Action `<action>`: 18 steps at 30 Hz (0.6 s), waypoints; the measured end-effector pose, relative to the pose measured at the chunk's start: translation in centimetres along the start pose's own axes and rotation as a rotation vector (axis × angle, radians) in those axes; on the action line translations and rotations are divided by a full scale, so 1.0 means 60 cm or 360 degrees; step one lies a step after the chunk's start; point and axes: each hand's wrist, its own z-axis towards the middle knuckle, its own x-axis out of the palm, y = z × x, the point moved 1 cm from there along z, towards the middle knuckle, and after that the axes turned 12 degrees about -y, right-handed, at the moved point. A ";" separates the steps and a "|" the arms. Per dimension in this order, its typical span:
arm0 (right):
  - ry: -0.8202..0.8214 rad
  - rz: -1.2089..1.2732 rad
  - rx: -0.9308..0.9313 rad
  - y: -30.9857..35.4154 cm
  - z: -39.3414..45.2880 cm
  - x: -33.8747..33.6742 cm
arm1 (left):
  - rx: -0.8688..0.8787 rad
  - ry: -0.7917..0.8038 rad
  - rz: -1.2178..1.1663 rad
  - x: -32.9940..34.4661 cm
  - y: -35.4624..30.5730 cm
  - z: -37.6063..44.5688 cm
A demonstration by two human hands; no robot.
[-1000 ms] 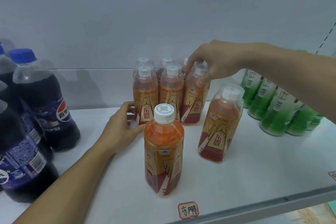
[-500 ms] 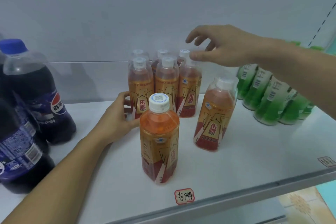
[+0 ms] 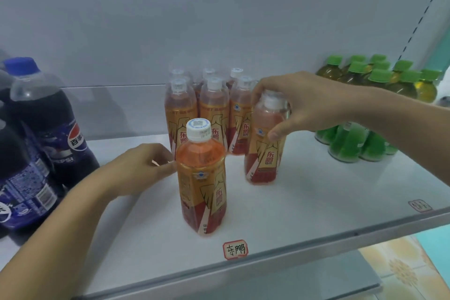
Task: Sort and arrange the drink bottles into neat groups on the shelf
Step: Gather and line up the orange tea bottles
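Note:
Several orange drink bottles with gold labels stand in a tight cluster (image 3: 211,114) at the back of the white shelf (image 3: 316,192). A lone orange bottle (image 3: 202,178) stands in front of them near the shelf edge. To its right stands another orange bottle (image 3: 264,153). My right hand (image 3: 299,105) is wrapped around its neck and cap from above. My left hand (image 3: 143,165) rests on the shelf beside the front bottle, fingertips at its left side, holding nothing.
Large dark cola bottles (image 3: 46,129) crowd the left end. Green-capped tea bottles (image 3: 365,114) stand grouped at the back right. A red-bordered label sticker (image 3: 235,249) sits at the shelf's front edge, another sticker (image 3: 420,205) lies further right.
My right hand left the back cluster, dropped down and closed on the right orange bottle's top. My left hand slid from the cluster's base toward the front bottle.

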 end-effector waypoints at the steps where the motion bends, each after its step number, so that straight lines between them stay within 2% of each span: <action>1: -0.0017 0.0024 -0.0004 -0.001 0.008 0.004 | 0.0086 0.0101 -0.0041 0.001 0.002 -0.012; 3: -0.0040 0.0063 -0.0010 -0.002 0.027 0.010 | 0.0240 0.0243 0.0015 0.005 0.008 -0.038; 6: -0.0072 0.0088 -0.0044 -0.004 0.048 0.018 | 0.0248 0.0284 0.0058 0.014 0.021 -0.065; 11: -0.0067 -0.0097 -0.0039 -0.004 0.064 0.023 | 0.0300 0.0039 0.0144 0.033 0.041 -0.060; 13: -0.0165 -0.0226 -0.0127 0.004 0.063 0.015 | 0.0254 -0.0101 0.0259 0.043 0.040 -0.059; 16: -0.0412 0.0023 -0.0360 0.059 0.051 -0.005 | 0.0211 -0.0228 0.0323 0.061 0.037 -0.063; 18: -0.0155 0.0326 -0.0479 0.111 0.038 -0.011 | 0.0248 -0.0271 0.0340 0.067 0.040 -0.067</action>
